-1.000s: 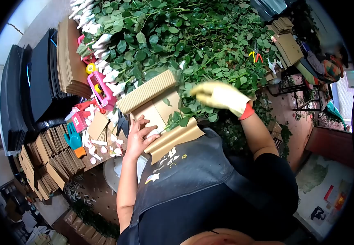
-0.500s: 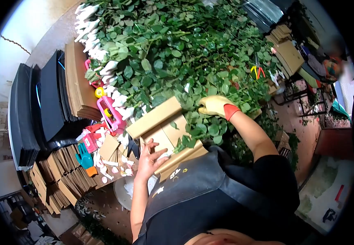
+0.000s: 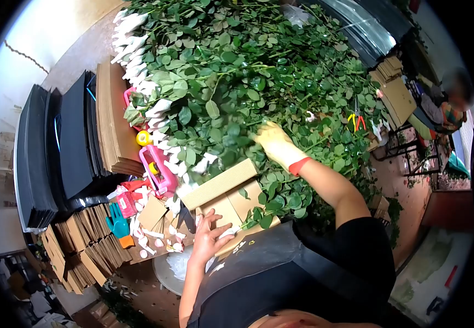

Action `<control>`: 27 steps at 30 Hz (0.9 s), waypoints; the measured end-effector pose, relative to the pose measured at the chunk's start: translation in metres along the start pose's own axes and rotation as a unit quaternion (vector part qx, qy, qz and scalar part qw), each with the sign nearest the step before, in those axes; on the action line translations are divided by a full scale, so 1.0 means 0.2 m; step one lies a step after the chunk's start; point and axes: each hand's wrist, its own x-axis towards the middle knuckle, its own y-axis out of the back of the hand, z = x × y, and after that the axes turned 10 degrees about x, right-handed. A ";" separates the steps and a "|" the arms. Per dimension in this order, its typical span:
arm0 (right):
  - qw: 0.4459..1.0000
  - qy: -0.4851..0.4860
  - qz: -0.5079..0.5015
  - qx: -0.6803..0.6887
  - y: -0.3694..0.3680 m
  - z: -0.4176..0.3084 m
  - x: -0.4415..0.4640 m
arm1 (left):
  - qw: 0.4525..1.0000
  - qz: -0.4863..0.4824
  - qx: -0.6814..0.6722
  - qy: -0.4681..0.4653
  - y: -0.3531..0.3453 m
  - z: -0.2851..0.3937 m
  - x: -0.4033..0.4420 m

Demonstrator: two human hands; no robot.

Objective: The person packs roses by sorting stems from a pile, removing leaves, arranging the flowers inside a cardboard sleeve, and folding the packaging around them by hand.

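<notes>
My bare left hand lies with its fingers apart on an open sheet of folded cardboard. Beside its fingertips is a white-sleeved flower head, its leafy stem running off to the right. My right hand, in a pale yellow glove with a red cuff, reaches into the leafy stems beyond the cardboard. Its fingers are closed around a rose stem, partly hidden by blurred leaves. A white-sleeved head sticks out to the left of that stem.
Stacked brown cardboard and black sheets stand at the left. A pink plastic holder, a teal glove and folded cartons are nearer. Pliers lie on the leaves. A person sits at the far right.
My right hand has moved left and away from me, and leaves near it are blurred by motion. My left hand stays on the cardboard while the view has shifted slightly.
</notes>
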 end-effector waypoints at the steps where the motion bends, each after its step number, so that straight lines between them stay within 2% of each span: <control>1: 0.998 -0.014 -0.053 0.012 0.07 0.00 -0.01 | 1.000 0.003 0.000 -0.003 0.01 0.01 0.01; 2: 0.996 0.006 -0.078 -0.042 0.11 0.03 0.01 | 1.000 0.004 0.001 -0.005 0.02 0.02 0.02; 3: 0.984 -0.040 -0.174 0.018 0.46 -0.07 0.05 | 1.000 0.005 0.005 -0.007 0.03 0.02 0.01; 5: 0.997 -0.030 0.021 0.070 0.71 -0.12 0.13 | 1.000 0.004 0.006 -0.010 0.02 0.01 0.01; 7: 0.972 -0.025 0.185 0.142 0.90 -0.15 0.29 | 1.000 -0.001 0.004 -0.005 0.03 0.01 0.01; 8: 0.955 0.009 0.294 0.032 0.91 -0.12 0.38 | 1.000 0.000 0.003 -0.006 0.03 0.02 0.01; 9: 0.914 0.043 0.395 -0.077 0.90 -0.08 0.48 | 1.000 -0.001 -0.002 -0.008 0.03 0.02 0.01; 10: 0.935 -0.005 0.344 -0.088 0.80 -0.02 0.61 | 1.000 -0.001 -0.007 -0.008 0.04 0.02 0.01; 11: 0.972 -0.018 0.228 -0.047 0.72 0.04 0.70 | 1.000 -0.001 -0.011 -0.007 0.04 0.02 0.01; 13: 0.972 -0.028 0.215 0.096 0.74 0.03 0.68 | 1.000 0.000 -0.013 -0.012 0.05 0.02 0.00; 15: 0.927 0.019 0.360 0.104 0.90 -0.03 0.43 | 1.000 0.016 -0.011 -0.014 0.02 0.01 0.00; 17: 0.880 0.086 0.456 0.105 1.00 -0.06 0.12 | 1.000 0.004 -0.018 -0.009 0.02 -0.01 -0.01; 19: 0.891 0.124 0.388 0.198 1.08 -0.10 -0.20 | 0.999 0.010 -0.030 -0.006 -0.01 -0.02 -0.01; 21: 0.935 0.056 0.239 0.257 0.92 0.10 -0.42 | 0.999 0.032 -0.027 -0.013 -0.02 -0.03 -0.01; 23: 0.914 -0.045 0.027 0.402 0.90 0.15 -0.70 | 0.986 0.003 -0.122 0.109 0.03 0.02 0.01; 24: 0.927 -0.054 -0.030 0.369 0.81 0.22 -0.82 | 0.987 0.020 -0.111 0.112 -0.01 -0.01 -0.02; 25: 0.935 -0.063 -0.088 0.337 0.70 0.29 -0.92 | 0.993 0.029 -0.093 0.061 0.01 -0.02 0.00; 27: 0.869 -0.193 -0.206 0.406 0.57 0.34 -1.04 | 0.959 0.059 -0.239 0.138 -0.05 0.00 -0.02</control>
